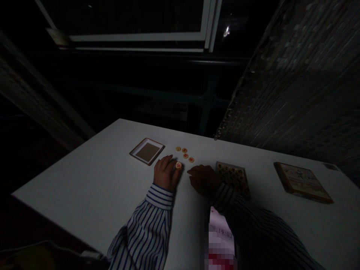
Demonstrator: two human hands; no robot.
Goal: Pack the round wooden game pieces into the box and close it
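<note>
My left hand, in a striped cuff, holds a round Chinese chess piece with a red character between thumb and fingers. Just beyond it on the white table lie several more pieces, among them a red-marked piece and a yellowish piece. My right hand hovers over or rests on the table to the right, its fingers pointing left and slightly apart, with nothing seen in them. Beside its wrist sits a box of Chinese chess pieces, partly covered by my right sleeve.
A shallow open box lid or tray lies at the left. Toward the right is a flat box with a printed cover. A lit phone screen shows below my right forearm. Behind the table hangs a ribbed, translucent curtain; the room is dark.
</note>
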